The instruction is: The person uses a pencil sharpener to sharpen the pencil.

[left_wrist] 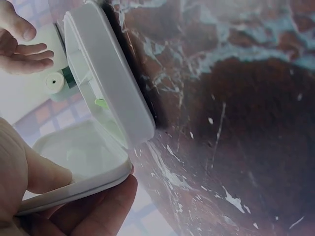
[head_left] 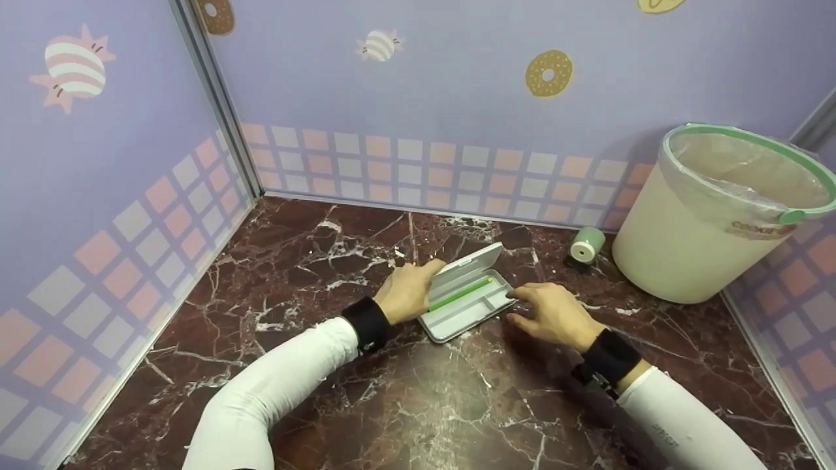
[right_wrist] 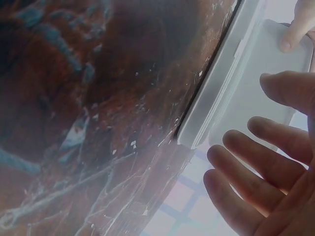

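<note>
A white pencil case lies on the dark marbled table with its hinged lid raised. Inside it, a green pencil runs along the back compartment; a small divider splits the front part. My left hand grips the lid at its left end, thumb on the inner face and fingers behind, as the left wrist view shows. My right hand is beside the case's right end, fingers spread and slightly bent, holding nothing. In the right wrist view its fingertips appear in front of the case.
A green and white pencil sharpener stands at the back right. Beside it is a large cream bin with a green rim and a clear liner. Patterned lilac walls enclose the table at the back and sides. Small white crumbs dot the tabletop.
</note>
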Tool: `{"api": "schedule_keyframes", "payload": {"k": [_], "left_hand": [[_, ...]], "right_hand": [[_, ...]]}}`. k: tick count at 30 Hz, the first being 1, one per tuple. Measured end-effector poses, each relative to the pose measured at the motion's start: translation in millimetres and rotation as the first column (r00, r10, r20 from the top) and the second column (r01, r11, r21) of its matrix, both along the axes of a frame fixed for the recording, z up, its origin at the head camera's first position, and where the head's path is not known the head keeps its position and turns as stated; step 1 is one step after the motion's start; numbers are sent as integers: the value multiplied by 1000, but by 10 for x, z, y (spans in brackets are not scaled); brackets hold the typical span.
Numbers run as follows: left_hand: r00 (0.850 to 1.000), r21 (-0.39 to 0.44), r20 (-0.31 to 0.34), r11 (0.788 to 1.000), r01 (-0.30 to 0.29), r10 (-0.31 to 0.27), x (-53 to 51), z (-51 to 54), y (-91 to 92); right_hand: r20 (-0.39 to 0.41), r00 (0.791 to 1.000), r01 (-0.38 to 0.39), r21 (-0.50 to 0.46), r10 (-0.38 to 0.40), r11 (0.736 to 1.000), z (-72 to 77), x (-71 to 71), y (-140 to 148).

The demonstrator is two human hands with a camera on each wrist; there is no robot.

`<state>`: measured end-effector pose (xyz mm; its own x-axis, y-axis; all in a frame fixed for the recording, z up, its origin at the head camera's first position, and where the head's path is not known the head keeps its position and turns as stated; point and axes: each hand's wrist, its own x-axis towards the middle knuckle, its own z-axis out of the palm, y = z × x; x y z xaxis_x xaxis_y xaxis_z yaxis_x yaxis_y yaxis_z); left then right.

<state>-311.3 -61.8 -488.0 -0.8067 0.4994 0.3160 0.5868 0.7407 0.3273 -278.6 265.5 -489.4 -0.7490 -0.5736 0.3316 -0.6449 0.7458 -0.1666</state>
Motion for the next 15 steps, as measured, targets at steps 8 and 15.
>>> {"api": "schedule_keyframes", "payload": {"k": [8, 15], "left_hand": [[996, 59, 78, 998, 39, -44, 91, 8, -23], [985, 99, 136, 990, 96, -109, 165, 34, -21]], "right_hand": [[-16, 999, -45, 5, 45, 999, -6, -48, -55], [-16, 997, -73, 37, 74, 997, -31, -100, -144]]}}
